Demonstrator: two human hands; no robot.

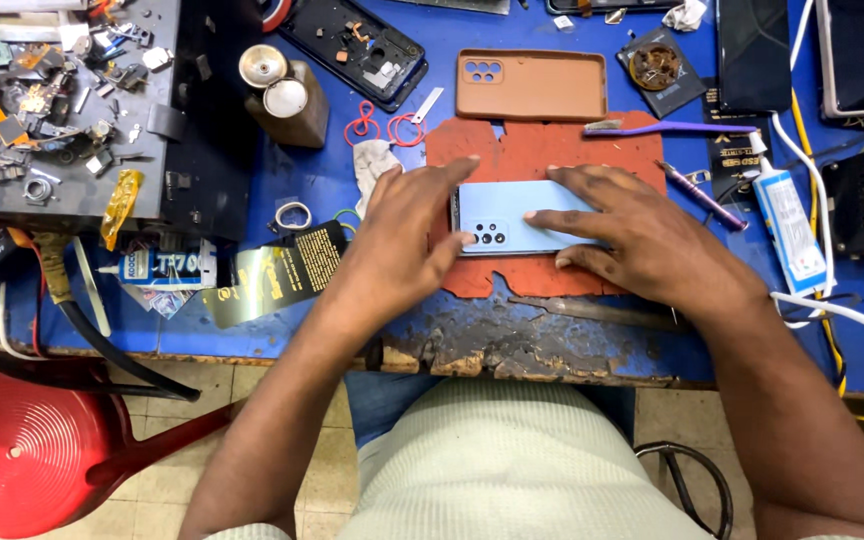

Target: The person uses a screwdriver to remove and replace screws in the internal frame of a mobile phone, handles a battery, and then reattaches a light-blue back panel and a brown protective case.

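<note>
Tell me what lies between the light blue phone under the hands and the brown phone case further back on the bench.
In the head view, only the red-brown work mat lies between the light blue phone and the brown phone case; nothing rests on that strip.

Blue workbench (302, 180) showing a chipped, peeling front edge, pale tiled floor (252, 400) lying beneath, red plastic stool (22, 450) standing at lower left, black cables trailing off the bench, even light falling overhead
</note>
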